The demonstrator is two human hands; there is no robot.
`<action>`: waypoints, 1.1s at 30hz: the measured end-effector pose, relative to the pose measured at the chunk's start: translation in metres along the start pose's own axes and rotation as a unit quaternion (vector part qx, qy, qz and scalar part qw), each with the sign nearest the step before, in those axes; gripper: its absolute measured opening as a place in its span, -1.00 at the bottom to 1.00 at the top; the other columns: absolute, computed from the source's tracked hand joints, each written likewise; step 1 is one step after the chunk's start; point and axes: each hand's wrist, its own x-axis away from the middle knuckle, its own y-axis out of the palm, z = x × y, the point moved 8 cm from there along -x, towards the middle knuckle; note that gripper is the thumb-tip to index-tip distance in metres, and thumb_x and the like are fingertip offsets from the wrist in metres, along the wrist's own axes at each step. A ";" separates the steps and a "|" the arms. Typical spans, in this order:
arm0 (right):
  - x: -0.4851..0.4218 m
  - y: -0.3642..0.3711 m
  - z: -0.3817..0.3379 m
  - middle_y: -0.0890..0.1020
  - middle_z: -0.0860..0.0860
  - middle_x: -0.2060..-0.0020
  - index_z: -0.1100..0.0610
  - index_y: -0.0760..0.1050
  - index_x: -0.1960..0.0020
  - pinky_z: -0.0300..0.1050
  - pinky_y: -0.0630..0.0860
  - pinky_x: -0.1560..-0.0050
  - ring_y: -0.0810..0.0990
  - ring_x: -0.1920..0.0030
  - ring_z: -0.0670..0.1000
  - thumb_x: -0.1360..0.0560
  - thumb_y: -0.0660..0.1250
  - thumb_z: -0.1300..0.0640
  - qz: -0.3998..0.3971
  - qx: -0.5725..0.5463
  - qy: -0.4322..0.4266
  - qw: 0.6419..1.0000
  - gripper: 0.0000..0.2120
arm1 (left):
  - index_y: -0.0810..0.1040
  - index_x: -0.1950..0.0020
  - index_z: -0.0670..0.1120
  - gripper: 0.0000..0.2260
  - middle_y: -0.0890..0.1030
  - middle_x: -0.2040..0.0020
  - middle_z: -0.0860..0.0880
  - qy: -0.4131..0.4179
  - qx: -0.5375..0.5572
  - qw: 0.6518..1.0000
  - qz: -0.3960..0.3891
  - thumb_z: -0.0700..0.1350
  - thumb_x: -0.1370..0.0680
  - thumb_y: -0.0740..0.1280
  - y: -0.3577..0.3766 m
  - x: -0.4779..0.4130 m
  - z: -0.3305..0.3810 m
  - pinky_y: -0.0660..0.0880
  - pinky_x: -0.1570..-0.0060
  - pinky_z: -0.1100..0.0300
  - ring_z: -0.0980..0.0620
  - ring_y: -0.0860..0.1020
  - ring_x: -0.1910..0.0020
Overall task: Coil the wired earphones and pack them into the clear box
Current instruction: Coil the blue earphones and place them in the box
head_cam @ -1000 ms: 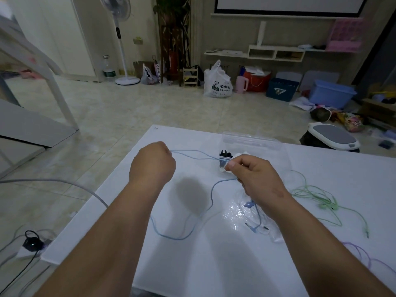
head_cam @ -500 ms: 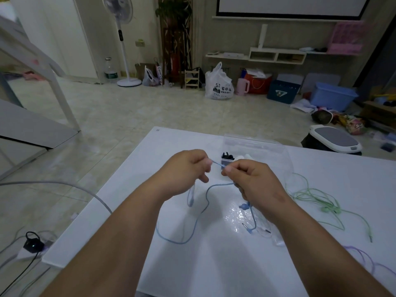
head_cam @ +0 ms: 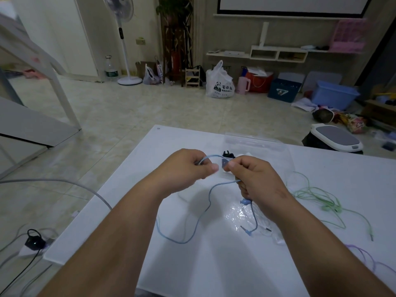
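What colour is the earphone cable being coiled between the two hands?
Light blue. The blue earphone cable shows best in the head view, its only view.

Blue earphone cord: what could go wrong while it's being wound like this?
The blue cord's long loop trails over the table's left edge and may catch there. Its plug lies on crinkled plastic wrap, which may drag along. The green earphones lie loose beside the right hand and could tangle.

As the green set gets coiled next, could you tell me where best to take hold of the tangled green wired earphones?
Probably at the jack end of the green wired earphones, coming from above on the near right: that tail lies free and straight on the white table, clear of the tangle.
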 end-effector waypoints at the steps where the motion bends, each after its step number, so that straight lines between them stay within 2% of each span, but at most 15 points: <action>1: 0.000 0.000 -0.001 0.29 -0.11 0.61 0.09 0.59 0.19 -0.25 0.27 0.54 0.23 0.56 -0.09 -0.58 0.27 0.11 0.002 -0.004 -0.005 1.000 -0.79 | 0.62 0.08 -0.09 -0.79 0.57 0.33 0.13 -0.004 -0.007 0.999 -0.037 0.05 -0.49 0.42 0.007 0.002 0.000 0.34 0.47 0.40 0.25 0.44 0.48; 3: -0.001 0.000 -0.002 0.28 -0.08 0.60 0.12 0.59 0.16 -0.23 0.26 0.55 0.21 0.56 -0.07 -0.59 0.26 0.12 0.012 -0.019 -0.011 1.000 -0.80 | 0.65 0.06 -0.02 -0.81 0.52 0.45 0.24 -0.015 -0.039 0.991 -0.124 0.06 -0.44 0.47 0.023 0.007 -0.002 0.31 0.49 0.47 0.31 0.44 0.49; 5: -0.002 -0.001 -0.002 0.26 -0.06 0.59 0.18 0.59 0.11 -0.23 0.24 0.56 0.19 0.55 -0.05 -0.59 0.25 0.11 0.026 -0.044 -0.012 0.999 -0.79 | 0.67 0.08 0.00 -0.80 0.57 0.39 0.23 -0.023 -0.067 0.982 -0.174 0.09 -0.41 0.49 0.035 0.010 -0.008 0.40 0.30 0.36 0.26 0.50 0.37; 7: -0.003 -0.004 -0.002 0.23 -0.06 0.58 0.22 0.59 0.09 -0.25 0.21 0.57 0.16 0.55 -0.06 -0.60 0.25 0.08 0.044 -0.086 0.002 0.995 -0.76 | 0.67 0.11 -0.03 -0.81 0.68 0.20 0.10 -0.036 -0.069 0.982 -0.169 0.08 -0.45 0.46 0.035 0.007 -0.016 0.47 0.07 0.21 0.14 0.59 0.17; 8: -0.004 -0.006 0.000 0.22 -0.05 0.56 0.23 0.59 0.08 -0.25 0.20 0.56 0.14 0.54 -0.06 -0.60 0.24 0.08 0.052 -0.118 0.018 0.991 -0.75 | 0.66 0.12 -0.06 -0.83 0.70 0.16 0.04 -0.041 -0.051 0.985 -0.157 0.04 -0.49 0.42 0.032 0.006 -0.016 0.47 0.02 0.20 0.16 0.60 0.15; 10: -0.005 -0.009 0.003 0.22 -0.02 0.51 0.22 0.59 0.05 -0.22 0.23 0.57 0.13 0.51 -0.05 -0.56 0.18 0.22 0.050 -0.186 0.051 0.980 -0.79 | 0.60 0.15 -0.13 -0.82 0.67 0.23 -0.06 -0.035 0.035 0.992 -0.114 -0.05 -0.57 0.34 0.022 0.002 -0.012 0.50 0.01 0.16 0.12 0.61 0.22; 11: -0.005 -0.009 0.003 0.26 -0.01 0.50 0.21 0.59 0.02 -0.21 0.29 0.56 0.16 0.50 -0.04 -0.51 0.13 0.33 0.042 -0.199 0.053 0.978 -0.74 | 0.56 0.18 -0.14 -0.81 0.61 0.31 -0.09 -0.026 0.082 0.993 -0.081 -0.08 -0.58 0.32 0.014 0.001 -0.009 0.53 0.03 0.11 0.04 0.62 0.26; 13: -0.004 -0.011 0.002 0.39 -0.05 0.52 0.18 0.60 -0.02 -0.14 0.46 0.45 0.28 0.48 -0.02 -0.43 0.09 0.43 0.030 -0.153 0.034 0.987 -0.63 | 0.55 0.21 -0.13 -0.80 0.51 0.44 -0.05 -0.005 0.125 0.992 -0.006 -0.09 -0.59 0.31 -0.004 -0.002 -0.006 0.57 0.11 0.04 -0.01 0.56 0.39; 14: -0.003 -0.011 0.001 0.44 -0.08 0.52 0.17 0.61 -0.02 -0.10 0.51 0.38 0.35 0.47 -0.02 -0.45 0.13 0.43 0.029 -0.095 0.017 0.995 -0.66 | 0.55 0.22 -0.12 -0.80 0.46 0.49 0.00 0.007 0.131 0.991 0.025 -0.08 -0.58 0.31 -0.011 -0.003 -0.006 0.56 0.19 0.02 0.01 0.49 0.45; 17: -0.002 -0.010 0.000 0.54 -0.11 0.50 0.13 0.61 0.13 -0.14 0.50 0.27 0.49 0.46 -0.10 -0.55 0.28 0.22 0.027 0.100 -0.015 0.994 -0.85 | 0.57 0.25 -0.06 -0.79 0.30 0.51 0.08 0.023 0.147 0.985 0.088 -0.04 -0.57 0.33 -0.026 -0.004 -0.004 0.39 0.36 0.12 0.01 0.29 0.50; 20: -0.002 -0.006 0.000 0.62 -0.06 0.46 0.06 0.59 0.20 -0.07 0.48 0.09 0.54 0.31 -0.07 -0.57 0.25 0.08 0.024 0.165 -0.028 0.986 -0.78 | 0.59 0.29 -0.03 -0.75 0.30 0.47 0.04 0.013 0.141 0.983 0.115 0.02 -0.56 0.33 -0.032 -0.003 -0.008 0.26 0.37 0.15 -0.02 0.25 0.43; 25: 0.000 -0.023 -0.006 0.47 -0.20 0.56 0.02 0.56 0.27 -0.15 0.35 0.29 0.39 0.40 -0.06 -0.59 0.22 0.06 0.122 0.077 -0.048 0.988 -0.71 | 0.62 0.25 -0.05 -0.70 0.44 0.44 0.05 -0.002 0.032 0.995 0.092 0.10 -0.56 0.29 -0.030 -0.002 -0.011 0.31 0.40 0.24 0.17 0.35 0.54; 29: 0.002 -0.040 0.003 0.39 -0.14 0.61 0.07 0.55 0.24 -0.13 0.33 0.36 0.40 0.52 -0.07 -0.61 0.20 0.01 0.204 -0.027 -0.006 0.979 -0.69 | 0.63 0.16 0.05 -0.81 0.54 0.26 0.05 -0.021 -0.100 0.994 -0.036 0.03 -0.58 0.28 -0.008 0.002 -0.015 0.41 0.29 0.19 0.07 0.45 0.33; 31: 0.003 -0.046 0.005 0.39 -0.13 0.62 0.09 0.53 0.21 -0.12 0.34 0.38 0.40 0.60 -0.14 -0.62 0.19 0.01 0.234 -0.055 0.013 0.971 -0.70 | 0.63 0.12 0.06 -0.80 0.57 0.15 0.01 -0.028 -0.147 0.987 -0.064 -0.01 -0.61 0.23 -0.003 0.003 -0.017 0.43 0.20 0.18 0.06 0.47 0.26; 33: 0.004 -0.052 0.008 0.40 -0.08 0.58 0.08 0.53 0.22 -0.09 0.35 0.37 0.39 0.59 -0.08 -0.61 0.20 0.00 0.262 -0.078 0.015 0.962 -0.70 | 0.62 0.11 0.04 -0.75 0.55 0.07 -0.01 -0.036 -0.195 0.978 -0.069 -0.05 -0.63 0.17 -0.003 0.001 -0.019 0.43 0.16 0.16 0.06 0.47 0.23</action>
